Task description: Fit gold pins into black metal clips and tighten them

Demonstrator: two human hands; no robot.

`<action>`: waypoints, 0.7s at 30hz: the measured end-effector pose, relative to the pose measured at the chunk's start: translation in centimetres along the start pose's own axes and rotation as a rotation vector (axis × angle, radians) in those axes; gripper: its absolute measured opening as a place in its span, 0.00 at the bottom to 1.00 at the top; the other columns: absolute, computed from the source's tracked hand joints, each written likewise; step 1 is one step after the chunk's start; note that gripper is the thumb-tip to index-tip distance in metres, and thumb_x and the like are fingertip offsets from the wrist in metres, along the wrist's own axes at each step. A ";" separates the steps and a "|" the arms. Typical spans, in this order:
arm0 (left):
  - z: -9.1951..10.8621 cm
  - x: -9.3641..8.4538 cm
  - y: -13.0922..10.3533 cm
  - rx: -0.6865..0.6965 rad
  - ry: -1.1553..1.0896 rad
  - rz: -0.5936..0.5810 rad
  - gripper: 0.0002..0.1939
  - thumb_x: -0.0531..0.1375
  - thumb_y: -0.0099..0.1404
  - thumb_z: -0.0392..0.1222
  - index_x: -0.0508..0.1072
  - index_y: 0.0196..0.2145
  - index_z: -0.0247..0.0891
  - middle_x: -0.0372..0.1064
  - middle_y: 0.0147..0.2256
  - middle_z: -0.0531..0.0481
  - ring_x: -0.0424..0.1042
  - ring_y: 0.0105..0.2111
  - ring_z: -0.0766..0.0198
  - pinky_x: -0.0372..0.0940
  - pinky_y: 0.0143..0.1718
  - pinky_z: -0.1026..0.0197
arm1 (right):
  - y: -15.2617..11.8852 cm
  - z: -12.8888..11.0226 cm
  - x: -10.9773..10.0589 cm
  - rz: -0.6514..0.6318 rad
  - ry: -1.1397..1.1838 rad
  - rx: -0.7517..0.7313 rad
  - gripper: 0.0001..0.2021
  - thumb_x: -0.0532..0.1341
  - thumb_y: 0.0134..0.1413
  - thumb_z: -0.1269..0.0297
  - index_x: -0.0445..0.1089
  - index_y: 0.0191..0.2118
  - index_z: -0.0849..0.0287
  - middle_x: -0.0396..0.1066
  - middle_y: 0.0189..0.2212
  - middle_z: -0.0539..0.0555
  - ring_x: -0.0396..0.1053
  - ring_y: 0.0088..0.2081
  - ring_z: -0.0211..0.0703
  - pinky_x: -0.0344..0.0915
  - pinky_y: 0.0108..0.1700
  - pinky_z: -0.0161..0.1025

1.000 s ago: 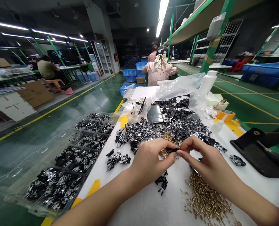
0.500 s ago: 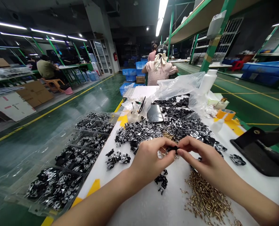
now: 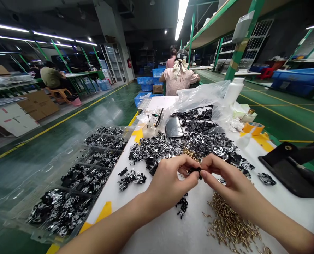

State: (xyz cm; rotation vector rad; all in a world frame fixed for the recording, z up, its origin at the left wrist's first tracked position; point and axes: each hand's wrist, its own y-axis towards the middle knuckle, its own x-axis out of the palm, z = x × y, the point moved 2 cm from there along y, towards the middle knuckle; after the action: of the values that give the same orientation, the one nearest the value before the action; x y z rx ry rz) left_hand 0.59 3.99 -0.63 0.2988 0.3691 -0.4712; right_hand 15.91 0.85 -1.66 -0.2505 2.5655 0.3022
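Note:
My left hand [image 3: 172, 178] pinches a small black part [image 3: 195, 170] between thumb and fingertips. From the other side, my right hand [image 3: 223, 173] has its thumb and forefinger closed at the end of the same part; the fingertips of both hands nearly meet. Behind the hands spreads a large heap of black and silver parts [image 3: 157, 148]. Brass-coloured curved pieces [image 3: 231, 218] are piled below my right hand, with more of them partly hidden behind the fingers. A few black parts [image 3: 182, 206] lie below my left hand.
A clear compartment box [image 3: 93, 176] of black and silver parts stands left of the white table [image 3: 151, 233]. A phone [image 3: 174, 127], plastic bag [image 3: 199, 95], white bottle [image 3: 234, 91], orange tape roll [image 3: 253, 128] and black holder [image 3: 281, 165] are around the heap. A person [image 3: 180, 79] sits ahead.
The fingertips and the black part have shifted very slightly, and the part shows a little lower between them. Both hands keep their closed pinch.

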 end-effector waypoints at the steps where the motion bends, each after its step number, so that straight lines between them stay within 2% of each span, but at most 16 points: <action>1: 0.1 0.0 0.0 -0.018 -0.032 -0.009 0.05 0.57 0.58 0.34 0.72 0.34 0.35 0.70 0.28 0.52 0.67 0.28 0.69 0.62 0.32 0.67 | 0.0 0.0 0.0 0.002 0.002 -0.002 0.07 0.50 0.59 0.63 0.58 0.30 0.56 0.59 0.26 0.49 0.58 0.29 0.38 0.56 0.31 0.36; 5: 0.1 -0.1 0.3 -0.141 -0.245 -0.060 0.05 0.57 0.59 0.37 0.71 0.35 0.34 0.69 0.30 0.51 0.67 0.31 0.68 0.63 0.34 0.65 | 0.1 0.5 -0.3 0.040 0.057 -0.031 0.07 0.49 0.61 0.61 0.61 0.34 0.55 0.61 0.27 0.50 0.60 0.29 0.37 0.57 0.30 0.36; 9: -0.2 -0.3 0.7 -0.225 -0.425 -0.095 0.06 0.58 0.58 0.36 0.71 0.35 0.33 0.66 0.30 0.51 0.65 0.29 0.69 0.62 0.31 0.66 | 0.3 0.6 -0.3 0.082 0.055 -0.165 0.04 0.51 0.61 0.66 0.61 0.39 0.53 0.63 0.34 0.50 0.63 0.35 0.38 0.61 0.37 0.37; 12: -0.5 -0.4 0.8 -0.286 -0.540 -0.220 0.05 0.58 0.57 0.33 0.72 0.33 0.33 0.66 0.29 0.51 0.64 0.26 0.71 0.60 0.29 0.67 | 0.3 0.2 -0.3 0.028 0.011 -0.255 0.07 0.50 0.60 0.69 0.61 0.40 0.51 0.63 0.35 0.50 0.63 0.38 0.38 0.61 0.40 0.38; 15: -0.8 -0.5 0.7 -0.414 -0.702 -0.323 0.05 0.59 0.54 0.32 0.72 0.31 0.33 0.64 0.28 0.53 0.63 0.25 0.73 0.61 0.29 0.67 | 0.0 0.1 -0.3 -0.046 -0.021 -0.286 0.09 0.49 0.61 0.69 0.61 0.42 0.49 0.62 0.38 0.50 0.63 0.40 0.38 0.62 0.42 0.36; 18: -1.3 -0.4 0.4 -0.516 -0.875 -0.301 0.10 0.62 0.49 0.32 0.71 0.32 0.33 0.64 0.30 0.53 0.63 0.25 0.74 0.61 0.28 0.68 | -0.2 0.9 -0.1 -0.078 -0.041 -0.303 0.09 0.51 0.60 0.68 0.61 0.43 0.48 0.62 0.40 0.50 0.63 0.43 0.38 0.62 0.44 0.33; 21: -1.6 -0.1 0.3 -0.512 -0.860 -0.285 0.13 0.65 0.46 0.34 0.70 0.32 0.33 0.65 0.28 0.52 0.66 0.24 0.71 0.62 0.28 0.65 | 0.0 1.9 0.5 -0.045 0.008 -0.355 0.08 0.51 0.60 0.68 0.63 0.42 0.48 0.64 0.38 0.49 0.64 0.42 0.38 0.62 0.43 0.31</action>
State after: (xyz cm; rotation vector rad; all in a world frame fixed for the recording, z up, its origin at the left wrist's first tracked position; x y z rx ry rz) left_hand 0.16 4.86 -1.98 -0.4624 -0.3203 -0.7144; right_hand 16.39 1.34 -3.51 -0.4390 2.4960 0.7417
